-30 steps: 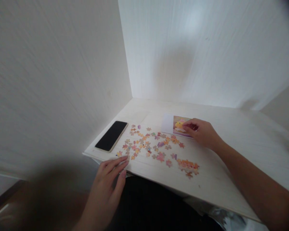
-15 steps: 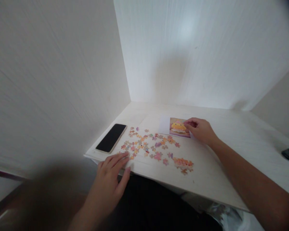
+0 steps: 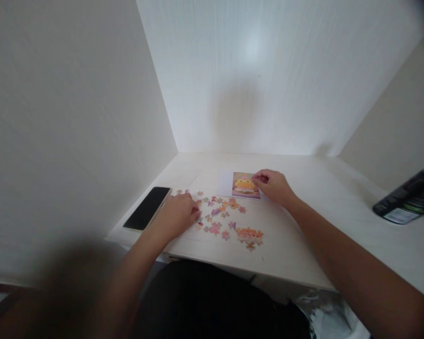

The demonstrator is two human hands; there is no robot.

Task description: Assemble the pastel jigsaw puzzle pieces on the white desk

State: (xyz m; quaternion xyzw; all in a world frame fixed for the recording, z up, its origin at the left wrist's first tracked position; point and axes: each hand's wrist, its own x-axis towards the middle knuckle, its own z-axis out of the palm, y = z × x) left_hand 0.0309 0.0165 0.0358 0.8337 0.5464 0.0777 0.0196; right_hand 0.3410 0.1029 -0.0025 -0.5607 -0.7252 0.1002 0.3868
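Note:
Several small pink, orange and purple puzzle pieces [image 3: 219, 214] lie scattered on a white table [image 3: 304, 235]. A joined cluster of orange pieces [image 3: 249, 234] sits nearer the front edge. My left hand [image 3: 178, 215] rests on the left part of the scatter, fingers curled down over some pieces. My right hand [image 3: 273, 186] touches the right edge of a picture card [image 3: 243, 185] that shows a yellow figure on pink; its fingers are bent at the card's corner. Whether either hand holds a piece is hidden.
A black phone [image 3: 147, 214] lies face up at the table's left edge, beside my left hand. A dark box with a white label [image 3: 408, 197] lies at the far right. White walls close in the table at left, back and right.
My left hand has come up from the table's front edge onto the scattered pieces. The view has swung right, bringing the dark box into sight. My right hand stays at the card.

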